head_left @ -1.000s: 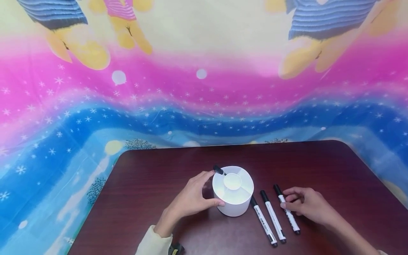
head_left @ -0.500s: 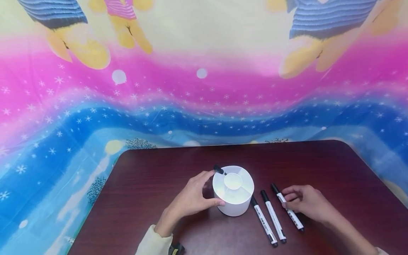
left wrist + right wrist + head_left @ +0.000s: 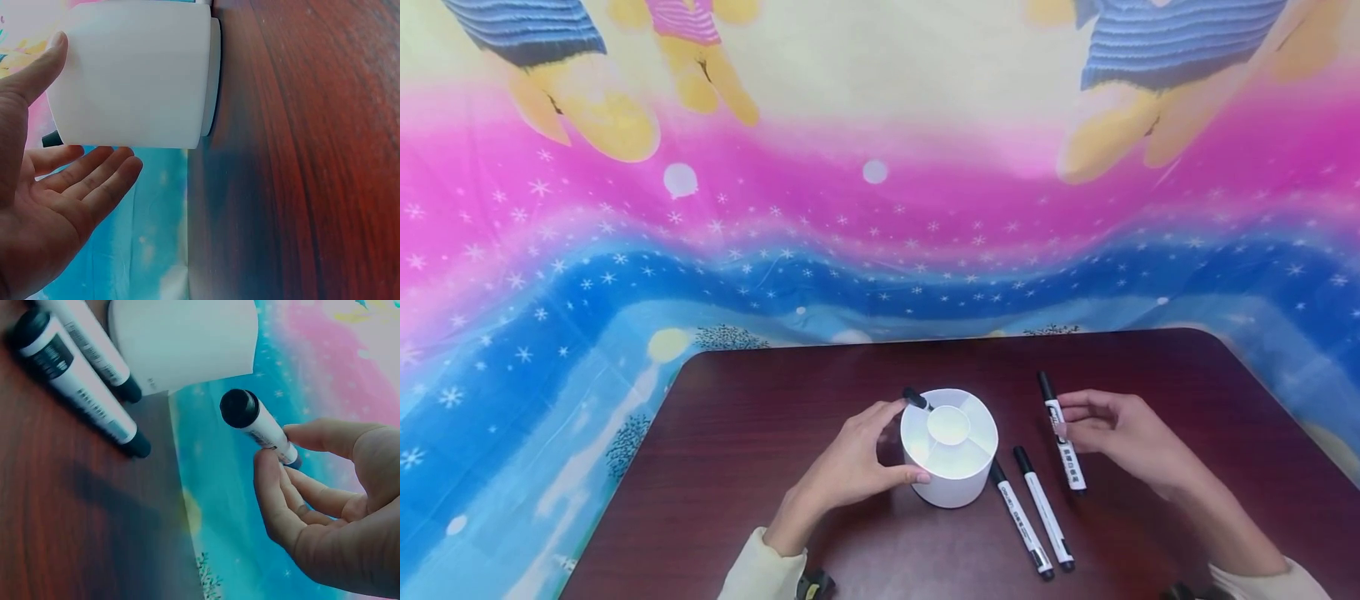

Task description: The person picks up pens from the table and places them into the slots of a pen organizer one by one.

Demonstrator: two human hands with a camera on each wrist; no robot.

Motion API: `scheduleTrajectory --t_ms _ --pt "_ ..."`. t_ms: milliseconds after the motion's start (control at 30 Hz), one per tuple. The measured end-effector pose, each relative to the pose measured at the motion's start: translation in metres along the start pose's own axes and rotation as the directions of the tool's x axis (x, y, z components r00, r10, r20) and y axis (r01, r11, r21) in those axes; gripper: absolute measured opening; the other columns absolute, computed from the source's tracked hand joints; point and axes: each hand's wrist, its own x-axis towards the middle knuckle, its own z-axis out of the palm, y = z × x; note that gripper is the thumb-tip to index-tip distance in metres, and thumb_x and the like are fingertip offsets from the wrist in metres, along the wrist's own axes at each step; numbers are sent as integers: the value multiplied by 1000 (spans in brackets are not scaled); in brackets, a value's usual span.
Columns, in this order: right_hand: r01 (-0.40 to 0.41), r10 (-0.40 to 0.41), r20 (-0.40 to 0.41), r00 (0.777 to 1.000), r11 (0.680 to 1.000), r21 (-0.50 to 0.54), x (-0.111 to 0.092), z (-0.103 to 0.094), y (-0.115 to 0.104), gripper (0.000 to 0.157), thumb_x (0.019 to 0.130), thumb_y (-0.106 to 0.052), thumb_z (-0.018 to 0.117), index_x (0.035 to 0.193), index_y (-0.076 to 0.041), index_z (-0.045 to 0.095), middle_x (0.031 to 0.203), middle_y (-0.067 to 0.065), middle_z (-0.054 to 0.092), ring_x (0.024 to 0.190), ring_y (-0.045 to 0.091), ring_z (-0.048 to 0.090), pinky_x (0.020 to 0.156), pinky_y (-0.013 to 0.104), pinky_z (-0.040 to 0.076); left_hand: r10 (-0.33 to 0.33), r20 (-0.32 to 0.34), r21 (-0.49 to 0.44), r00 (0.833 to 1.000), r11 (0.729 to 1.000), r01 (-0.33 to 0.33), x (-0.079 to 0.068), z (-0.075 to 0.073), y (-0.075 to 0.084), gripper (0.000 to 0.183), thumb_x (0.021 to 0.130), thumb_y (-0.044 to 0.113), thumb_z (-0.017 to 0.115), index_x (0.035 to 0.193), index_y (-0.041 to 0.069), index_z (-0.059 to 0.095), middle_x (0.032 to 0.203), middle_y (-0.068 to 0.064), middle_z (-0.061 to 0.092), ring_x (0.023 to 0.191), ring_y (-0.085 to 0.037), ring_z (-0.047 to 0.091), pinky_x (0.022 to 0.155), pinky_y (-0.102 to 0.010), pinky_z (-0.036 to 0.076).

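A white round pen holder [image 3: 951,492] with divided compartments stands on the table. My left hand [image 3: 853,467] grips its left side, thumb at the front and fingers behind; the left wrist view shows the thumb and fingers [image 3: 103,181] on opposite sides of its wall. One black-capped marker [image 3: 914,398] leans inside the holder, its cap over the rim. My right hand [image 3: 1123,433] pinches a white marker [image 3: 1062,437] between thumb and fingers, lifted off the table with its black cap up. Two similar markers, one nearer the holder [image 3: 1021,525] and one beside it [image 3: 1045,517], lie on the table.
The dark red wooden table [image 3: 760,417] has rounded far corners. A printed cloth [image 3: 880,250] hangs behind it. A small black and yellow object [image 3: 814,586] shows beside the left sleeve.
My right hand has picked the marker up from the table and moved it up and away from me. The left hand and the pen holder have stayed in place.
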Motion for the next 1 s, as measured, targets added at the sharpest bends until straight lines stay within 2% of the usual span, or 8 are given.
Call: scheduleTrajectory --t_ms 100,300,600,1000 --pt "30 -30 -13 999 998 56 3 3 -6 57 102 -12 74 147 14 52 123 27 74 97 5 76 81 30 66 -4 -2 -3 1000 1000 4 0 0 0 95 79 51 95 158 22 52 140 3 67 118 -16 70 100 -33 62" --pt "74 -72 -25 997 993 95 9 7 -17 55 102 -11 74 147 13 53 118 14 76 96 7 77 83 28 66 -7 -5 -1 1000 1000 7 -1 0 0 94 79 50 95 158 22 52 140 3 67 117 -16 70 100 -33 62" --pt "111 -106 -52 993 989 101 13 13 -31 53 103 -12 73 148 8 54 125 25 69 99 7 77 85 27 65 -18 6 -6 1000 1000 18 0 0 1 95 79 50 95 159 24 51 143 4 65 120 -15 69 101 -32 61" --pt "124 -115 -67 991 981 146 21 21 -46 55 102 -12 74 148 7 51 124 19 69 102 5 75 87 26 65 -27 3 5 1000 1000 27 0 0 0 94 79 51 95 158 26 51 144 6 65 122 -15 68 102 -33 61"
